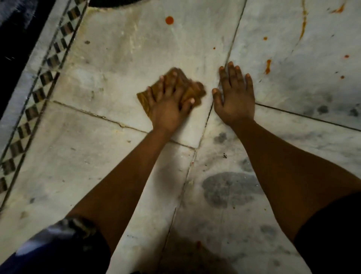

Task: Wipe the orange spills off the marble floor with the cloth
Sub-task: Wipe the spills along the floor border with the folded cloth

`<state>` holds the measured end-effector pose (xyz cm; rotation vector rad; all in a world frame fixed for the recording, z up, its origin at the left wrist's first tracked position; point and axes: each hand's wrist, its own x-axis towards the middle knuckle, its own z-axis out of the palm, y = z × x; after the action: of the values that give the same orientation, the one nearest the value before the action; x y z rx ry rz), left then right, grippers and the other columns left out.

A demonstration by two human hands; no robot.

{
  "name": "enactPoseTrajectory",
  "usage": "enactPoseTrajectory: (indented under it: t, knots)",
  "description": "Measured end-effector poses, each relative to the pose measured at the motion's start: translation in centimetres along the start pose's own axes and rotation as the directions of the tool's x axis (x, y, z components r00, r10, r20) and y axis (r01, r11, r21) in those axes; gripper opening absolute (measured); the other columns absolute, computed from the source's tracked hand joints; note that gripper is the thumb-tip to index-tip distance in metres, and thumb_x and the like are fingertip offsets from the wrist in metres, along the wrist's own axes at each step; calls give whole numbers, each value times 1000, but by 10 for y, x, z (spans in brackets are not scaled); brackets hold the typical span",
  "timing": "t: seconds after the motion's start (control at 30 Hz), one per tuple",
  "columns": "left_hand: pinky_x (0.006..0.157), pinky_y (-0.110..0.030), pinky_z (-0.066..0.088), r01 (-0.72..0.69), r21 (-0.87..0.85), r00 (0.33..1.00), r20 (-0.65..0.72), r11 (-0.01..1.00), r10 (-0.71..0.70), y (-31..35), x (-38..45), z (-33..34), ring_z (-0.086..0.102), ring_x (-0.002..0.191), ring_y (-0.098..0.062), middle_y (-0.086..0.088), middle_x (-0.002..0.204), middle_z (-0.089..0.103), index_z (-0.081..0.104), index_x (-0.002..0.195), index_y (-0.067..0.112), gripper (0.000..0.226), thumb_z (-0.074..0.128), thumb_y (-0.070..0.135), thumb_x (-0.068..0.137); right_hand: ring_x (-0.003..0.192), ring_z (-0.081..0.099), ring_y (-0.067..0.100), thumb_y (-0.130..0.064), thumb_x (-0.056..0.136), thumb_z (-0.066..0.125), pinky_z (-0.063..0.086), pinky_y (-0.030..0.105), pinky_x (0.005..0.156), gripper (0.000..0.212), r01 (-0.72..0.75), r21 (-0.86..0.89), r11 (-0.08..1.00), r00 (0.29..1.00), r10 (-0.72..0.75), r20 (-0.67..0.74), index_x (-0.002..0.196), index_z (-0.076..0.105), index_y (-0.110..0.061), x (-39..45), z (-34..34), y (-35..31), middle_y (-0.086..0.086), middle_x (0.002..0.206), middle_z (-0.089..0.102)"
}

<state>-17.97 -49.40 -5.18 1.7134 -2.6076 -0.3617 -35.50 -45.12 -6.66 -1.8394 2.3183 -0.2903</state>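
My left hand (pixel 170 103) presses flat, fingers spread, on a brown-orange cloth (pixel 192 91) lying on the marble floor (pixel 109 64); the cloth looks blurred. My right hand (pixel 235 97) rests flat on the floor just right of the cloth, fingers straight, across a tile joint. A round orange spill (pixel 169 20) lies farther ahead on the same tile. More orange streaks and drops mark the tile to the right: a short streak (pixel 268 66), a long thin trail (pixel 303 25), a smear (pixel 338 9) and small dots (pixel 265 38).
A black-and-white checkered border strip (pixel 42 78) runs diagonally along the left, with a dark area beyond it. A dark curved object (pixel 117 2) sits at the top edge. Grey patches (pixel 228 188) mark the floor near my arms. A small red spot (pixel 198 243) lies close to my body.
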Motion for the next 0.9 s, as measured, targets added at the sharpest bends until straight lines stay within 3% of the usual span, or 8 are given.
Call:
enactPoseTrajectory:
  t: [0.07, 0.13, 0.37, 0.5, 0.6, 0.7, 0.8, 0.9]
  knots:
    - [111, -53, -3, -122, 28, 992, 16, 992, 122, -5, -27, 3, 6, 146, -28, 2, 157, 18, 28, 144, 39, 62, 24, 62, 86, 145, 10, 25, -41, 92, 24, 0, 40, 116, 64, 10, 16, 1000, 1000, -11, 13, 149, 17, -12, -2, -3, 1, 12, 157, 12]
    - [111, -51, -2, -137, 40, 990, 21, 990, 137, -14, -29, 1, 8, 145, -27, 4, 157, 19, 26, 143, 43, 63, 21, 64, 84, 145, 9, 26, -46, 92, 23, -3, 40, 115, 66, 21, -17, 1000, 1000, -21, -6, 149, 19, -13, -1, -2, 7, 14, 157, 12]
    - [112, -55, 0, 29, 33, 999, -17, 999, -28, 20, 118, -10, 4, 145, -28, 3, 159, 11, 23, 145, 39, 57, 33, 57, 92, 144, 15, 25, -55, 87, 24, 2, 42, 116, 71, 20, -35, 999, 999, -21, -37, 148, 24, -18, 5, 3, 16, 13, 156, 18]
    - [113, -54, -3, -146, 25, 988, 48, 989, 144, 62, 159, -15, 0, 146, -27, 3, 159, 7, 20, 146, 38, 58, 32, 57, 92, 144, 15, 24, -54, 87, 25, 2, 42, 116, 73, 8, -29, 1000, 999, -9, -40, 148, 24, -15, 5, 3, 17, 13, 156, 18]
    - [113, -51, 0, -263, 64, 965, 19, 963, 262, 39, 130, -13, 5, 146, -26, 3, 158, 13, 24, 146, 35, 64, 27, 58, 86, 144, 17, 25, -54, 87, 26, 3, 42, 116, 74, 5, -11, 1000, 999, -6, -47, 147, 25, -11, 6, 1, 16, 14, 155, 20]
    - [112, -53, 0, -182, 70, 982, -38, 981, 184, 12, 130, -15, 10, 145, -26, 4, 157, 20, 32, 144, 31, 65, 29, 58, 85, 144, 16, 25, -53, 88, 27, 5, 44, 116, 73, 1, 5, 1000, 999, -1, -50, 147, 25, -11, 6, 2, 16, 14, 155, 20]
    - [112, -55, -1, -73, 25, 997, -31, 997, 74, 25, 174, -17, 6, 146, -27, 2, 158, 17, 27, 146, 30, 64, 32, 56, 88, 144, 18, 25, -52, 88, 28, 7, 45, 116, 72, 0, 11, 1000, 998, 0, -57, 147, 27, -10, 5, 2, 16, 14, 155, 20]
    - [114, -52, -2, -113, 32, 994, -5, 993, 113, 42, 179, -14, 3, 146, -26, 1, 158, 14, 25, 147, 29, 65, 29, 56, 88, 144, 19, 25, -52, 88, 29, 8, 45, 116, 72, 0, 11, 1000, 999, 0, -42, 147, 28, -10, 5, 1, 15, 14, 155, 21]
